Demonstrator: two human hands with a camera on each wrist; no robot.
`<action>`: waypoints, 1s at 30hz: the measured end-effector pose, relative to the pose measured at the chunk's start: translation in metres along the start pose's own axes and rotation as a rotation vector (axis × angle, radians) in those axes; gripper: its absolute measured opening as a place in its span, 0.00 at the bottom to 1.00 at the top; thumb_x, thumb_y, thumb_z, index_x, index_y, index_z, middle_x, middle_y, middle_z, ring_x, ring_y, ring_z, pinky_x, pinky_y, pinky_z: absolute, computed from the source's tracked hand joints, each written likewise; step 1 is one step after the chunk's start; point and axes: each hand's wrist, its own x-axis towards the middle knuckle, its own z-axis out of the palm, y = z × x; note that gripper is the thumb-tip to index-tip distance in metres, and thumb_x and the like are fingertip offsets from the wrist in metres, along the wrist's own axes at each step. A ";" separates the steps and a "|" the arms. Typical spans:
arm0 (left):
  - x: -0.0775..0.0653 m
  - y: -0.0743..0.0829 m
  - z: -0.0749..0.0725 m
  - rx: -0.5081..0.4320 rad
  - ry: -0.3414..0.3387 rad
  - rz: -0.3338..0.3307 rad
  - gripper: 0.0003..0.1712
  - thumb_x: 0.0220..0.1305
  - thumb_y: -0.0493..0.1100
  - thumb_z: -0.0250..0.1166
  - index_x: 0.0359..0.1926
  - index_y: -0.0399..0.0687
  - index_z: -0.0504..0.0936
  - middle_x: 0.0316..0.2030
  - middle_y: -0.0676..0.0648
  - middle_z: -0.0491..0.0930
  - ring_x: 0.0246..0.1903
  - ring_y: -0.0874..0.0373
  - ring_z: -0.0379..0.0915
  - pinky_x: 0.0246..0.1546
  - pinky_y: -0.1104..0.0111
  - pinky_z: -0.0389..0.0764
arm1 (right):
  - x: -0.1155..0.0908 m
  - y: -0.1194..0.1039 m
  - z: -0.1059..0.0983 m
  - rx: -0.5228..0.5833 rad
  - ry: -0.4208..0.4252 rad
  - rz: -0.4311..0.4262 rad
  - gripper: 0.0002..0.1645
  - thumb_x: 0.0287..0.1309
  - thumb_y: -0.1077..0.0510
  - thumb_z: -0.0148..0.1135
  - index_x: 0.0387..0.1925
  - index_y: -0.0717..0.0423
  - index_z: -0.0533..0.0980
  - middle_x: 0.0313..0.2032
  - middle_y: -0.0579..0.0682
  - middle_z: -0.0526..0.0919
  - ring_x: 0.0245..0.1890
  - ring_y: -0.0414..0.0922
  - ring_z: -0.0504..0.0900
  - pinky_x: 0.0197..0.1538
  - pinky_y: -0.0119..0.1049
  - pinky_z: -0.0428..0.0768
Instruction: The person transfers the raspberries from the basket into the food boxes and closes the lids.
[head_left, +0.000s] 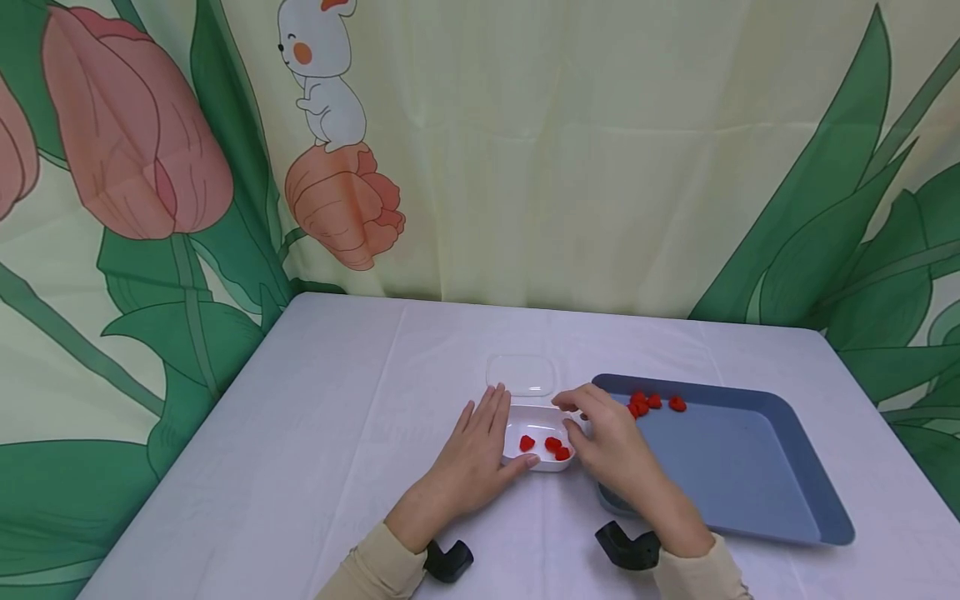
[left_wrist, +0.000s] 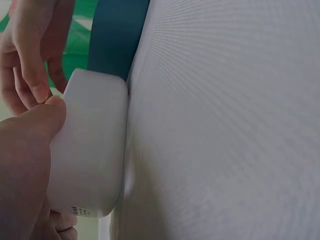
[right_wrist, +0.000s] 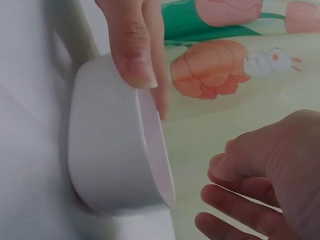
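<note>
The white dish [head_left: 551, 467], on the bench [head_left: 262, 467] just left of the blue tray [head_left: 735, 458], looks light, stiff and likely to slide, so its walls seem the place to steady it; the small red pieces [head_left: 527, 443], three inside it and more in the tray's far left corner, probably suit a gentle fingertip pinch. The dish is smooth and round-cornered; the left hand [head_left: 471, 462] lies straight-fingered along its left side, thumb at the near rim; the right hand [head_left: 618, 446] hangs by its right edge, thumb and forefinger parted, nothing visible between.
</note>
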 end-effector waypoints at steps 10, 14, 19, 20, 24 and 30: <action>0.000 0.001 -0.001 -0.007 -0.002 0.002 0.55 0.67 0.73 0.47 0.78 0.40 0.44 0.79 0.44 0.45 0.79 0.51 0.37 0.77 0.50 0.47 | -0.001 0.009 -0.016 0.012 -0.029 0.061 0.20 0.47 0.70 0.73 0.44 0.57 0.82 0.40 0.50 0.83 0.37 0.43 0.81 0.38 0.37 0.86; 0.000 0.001 0.000 -0.017 -0.007 -0.006 0.55 0.67 0.73 0.48 0.78 0.41 0.43 0.79 0.44 0.44 0.79 0.51 0.37 0.77 0.50 0.47 | -0.002 0.015 -0.022 0.019 -0.022 0.060 0.19 0.48 0.72 0.71 0.43 0.57 0.82 0.39 0.49 0.84 0.37 0.43 0.82 0.38 0.34 0.85; 0.001 0.001 0.001 -0.023 -0.008 -0.007 0.55 0.67 0.74 0.47 0.79 0.42 0.43 0.79 0.45 0.44 0.79 0.51 0.36 0.77 0.50 0.46 | -0.003 0.021 -0.031 0.033 -0.052 0.113 0.17 0.50 0.72 0.69 0.44 0.57 0.82 0.40 0.51 0.84 0.37 0.43 0.81 0.38 0.35 0.86; 0.000 0.000 0.001 -0.024 -0.008 -0.008 0.55 0.67 0.74 0.46 0.79 0.42 0.43 0.79 0.45 0.44 0.79 0.51 0.36 0.78 0.50 0.46 | -0.004 0.022 -0.033 0.031 -0.066 0.132 0.17 0.51 0.71 0.69 0.44 0.57 0.82 0.40 0.50 0.84 0.37 0.43 0.82 0.39 0.35 0.86; 0.000 0.000 0.001 -0.028 -0.010 -0.009 0.55 0.67 0.74 0.46 0.79 0.42 0.43 0.79 0.45 0.44 0.79 0.51 0.36 0.77 0.50 0.46 | -0.006 0.027 -0.041 0.025 -0.114 0.187 0.17 0.53 0.70 0.69 0.45 0.58 0.81 0.40 0.51 0.84 0.39 0.44 0.82 0.42 0.40 0.86; 0.000 0.001 0.000 -0.032 -0.009 -0.008 0.55 0.67 0.74 0.46 0.79 0.41 0.43 0.79 0.45 0.44 0.79 0.51 0.36 0.77 0.50 0.46 | -0.009 0.035 -0.049 0.020 -0.155 0.233 0.16 0.54 0.69 0.67 0.46 0.59 0.81 0.41 0.51 0.85 0.40 0.44 0.82 0.42 0.37 0.85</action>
